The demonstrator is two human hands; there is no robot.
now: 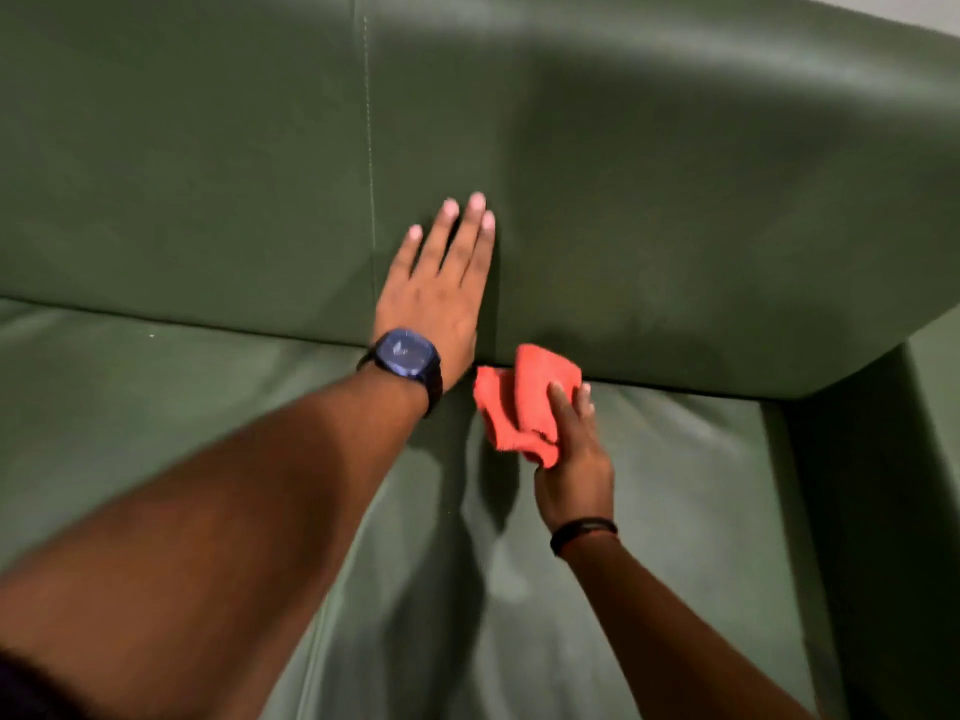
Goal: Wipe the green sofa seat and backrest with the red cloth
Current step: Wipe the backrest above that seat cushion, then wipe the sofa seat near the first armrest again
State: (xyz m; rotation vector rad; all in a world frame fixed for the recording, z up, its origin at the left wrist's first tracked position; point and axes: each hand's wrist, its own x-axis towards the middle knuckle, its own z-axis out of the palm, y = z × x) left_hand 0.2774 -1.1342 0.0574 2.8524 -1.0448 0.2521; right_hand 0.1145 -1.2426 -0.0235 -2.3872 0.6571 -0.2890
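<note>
The green sofa fills the view, its backrest point(675, 200) across the top and its seat point(675, 511) below. My left hand point(441, 288) lies flat on the backrest with fingers spread, holding nothing; a dark watch sits on its wrist. My right hand point(571, 459) grips the crumpled red cloth point(524, 402) at the crease where the seat meets the lower edge of the backrest. The cloth's upper end touches the backrest's bottom edge.
The sofa's right armrest point(883, 459) rises at the right edge of the seat. A vertical seam point(370, 148) runs down the backrest left of my left hand. A strip of pale wall point(914, 7) shows at the top right corner.
</note>
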